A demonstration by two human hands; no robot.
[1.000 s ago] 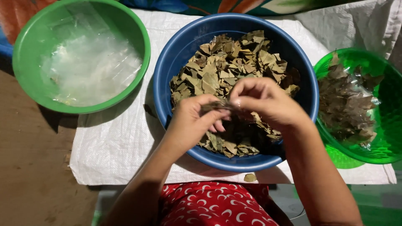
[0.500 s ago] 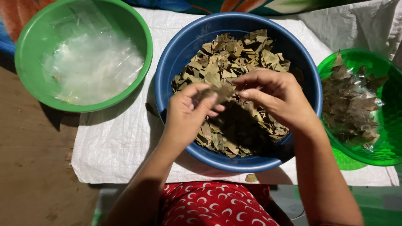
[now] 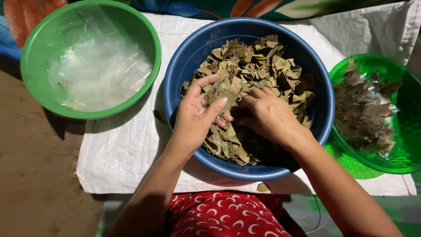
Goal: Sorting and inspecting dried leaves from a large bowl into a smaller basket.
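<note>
Fingers (image 3: 210, 109) of the left hand (image 3: 197, 118) are closed on a dry brown leaf (image 3: 226, 91), thumb on top, held just above the leaf pile (image 3: 258, 70). Fingers of the right hand (image 3: 269, 116) are curled down into the same pile; whether they grip anything cannot be told.

White woven sheet (image 3: 127, 149): spread under all three bowls, lying on a brown floor (image 3: 30, 166).

Blue bowl (image 3: 320, 87): centre, holds the leaf pile and both hands.

Green bowl (image 3: 39, 48): upper left, well apart from the hands, holds clear plastic bags (image 3: 98, 72).

Translucent green bowl (image 3: 403, 131): right, just beside the blue bowl, holds leaves packed in clear plastic (image 3: 362, 112).

Single loose leaf scrap (image 3: 263, 187): on the sheet at the blue bowl's near edge.
</note>
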